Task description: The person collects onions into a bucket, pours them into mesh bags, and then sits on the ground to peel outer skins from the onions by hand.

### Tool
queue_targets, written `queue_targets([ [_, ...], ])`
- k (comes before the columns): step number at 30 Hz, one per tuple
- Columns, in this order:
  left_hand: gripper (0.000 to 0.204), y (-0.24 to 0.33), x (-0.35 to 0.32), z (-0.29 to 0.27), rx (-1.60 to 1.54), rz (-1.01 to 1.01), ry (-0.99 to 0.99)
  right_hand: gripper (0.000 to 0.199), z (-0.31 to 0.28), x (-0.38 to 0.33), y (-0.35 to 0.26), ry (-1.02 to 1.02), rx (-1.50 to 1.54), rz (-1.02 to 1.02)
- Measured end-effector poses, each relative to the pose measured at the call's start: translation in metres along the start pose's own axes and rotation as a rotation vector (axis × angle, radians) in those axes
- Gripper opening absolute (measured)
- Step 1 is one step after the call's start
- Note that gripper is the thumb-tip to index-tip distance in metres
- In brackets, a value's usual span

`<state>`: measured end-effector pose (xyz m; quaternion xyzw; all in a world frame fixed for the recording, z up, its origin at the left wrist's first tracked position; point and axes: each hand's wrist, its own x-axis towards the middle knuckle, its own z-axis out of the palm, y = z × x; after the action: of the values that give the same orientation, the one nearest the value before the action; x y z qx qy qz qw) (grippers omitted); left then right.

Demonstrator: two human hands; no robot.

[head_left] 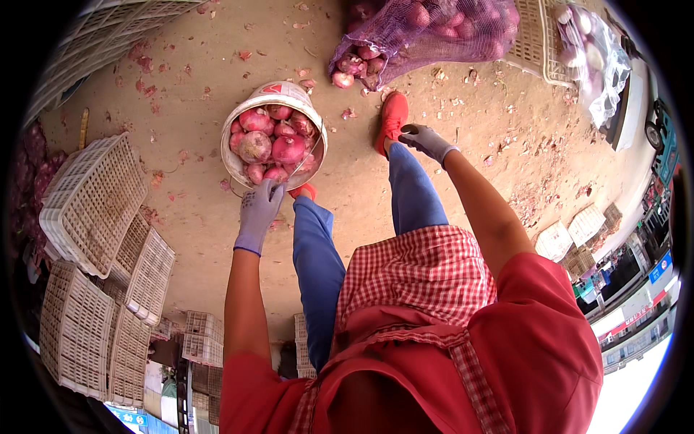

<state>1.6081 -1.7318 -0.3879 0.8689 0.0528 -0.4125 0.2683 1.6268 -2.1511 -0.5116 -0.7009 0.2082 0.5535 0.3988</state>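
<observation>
A white bucket (230, 160) full of red onions (254, 147) stands on the ground left of centre. My left hand (260, 214), in a grey glove, is at its near rim, closed on the thin wire handle (311, 152). Parts of the handle are hidden by the fingers. My right hand (429, 143), gloved too, hangs by my red shoe (392, 116) with nothing in it, its fingers loosely stretched. Beyond it lies a purple mesh sack (412, 45) of onions, with several onions (351, 66) at its mouth.
Stacked plastic crates (97, 202) line the left side, and another crate (54, 54) is at the far left. Beside the sack at the far right are a beige crate (533, 36) and a clear bag (596, 61) with pale contents. Onion skins (148, 90) litter the dirt ground.
</observation>
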Motion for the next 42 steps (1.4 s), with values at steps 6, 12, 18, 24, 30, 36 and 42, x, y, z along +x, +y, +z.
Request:
queue_targets([
  [6, 0.03, 0.022, 0.024, -0.021, -0.017, -0.112, -0.281, 0.054, 0.013, 0.07, 0.012, 0.039, 0.214, 0.039],
  [12, 0.042, 0.08, 0.116, -0.058, 0.122, 0.243, -0.104, 0.071, 0.03, 0.157, 0.033, 0.221, 0.47, 0.101],
  [18, 0.073, 0.083, 0.325, 0.068, 0.044, 0.197, 0.063, 0.083, 0.047, 0.201, -0.022, 0.328, 0.959, 0.224],
  [24, 0.07, 0.051, 0.4, 0.2, -0.891, -0.225, 0.05, 0.039, 0.063, 0.238, -0.028, 0.405, 1.495, 0.174],
  [30, 0.05, 0.069, 0.39, 0.189, -1.312, -0.504, -0.131, 0.042, 0.086, 0.243, -0.021, 0.228, 1.885, -0.045],
  [36, 0.045, 0.1, 0.354, 0.165, -1.58, -0.371, -0.295, 0.039, 0.057, 0.178, -0.048, 0.342, 1.824, -0.273],
  [42, 0.026, 0.171, 0.273, 0.088, -1.233, -0.224, -0.068, 0.031, 0.034, 0.074, -0.05, 0.483, 1.566, -0.193],
])
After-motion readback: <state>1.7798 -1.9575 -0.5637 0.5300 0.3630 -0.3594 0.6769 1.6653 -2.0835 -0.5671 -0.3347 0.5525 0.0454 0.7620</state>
